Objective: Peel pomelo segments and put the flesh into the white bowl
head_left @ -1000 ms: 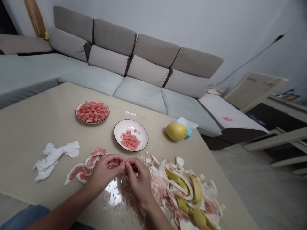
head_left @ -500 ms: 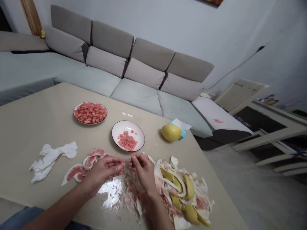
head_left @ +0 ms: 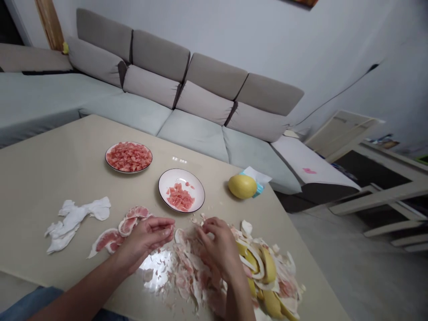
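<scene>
Pink membrane scraps litter the glossy worktop nearest the person, at the left foot of the peel heap of yellow rind and white pith. The right hand lies on that heap with its fingers bent down into it; I cannot tell whether its grip pinches a scrap. Just left of the heap, the left hand has its grip clenched round a pomelo piece, pink showing at the fingertips.

The step looks like stripping skin from flesh and shedding the waste. A next move would call for a light pinch, since the pulp likely tears.

Left of the heap lie three unpeeled segments and one crumpled tissue. Beyond the heap are two plates, the nearer plate sparsely filled and the farther plate full of flesh. Also there are one whole pomelo and one tissue pack, then the sofa.
</scene>
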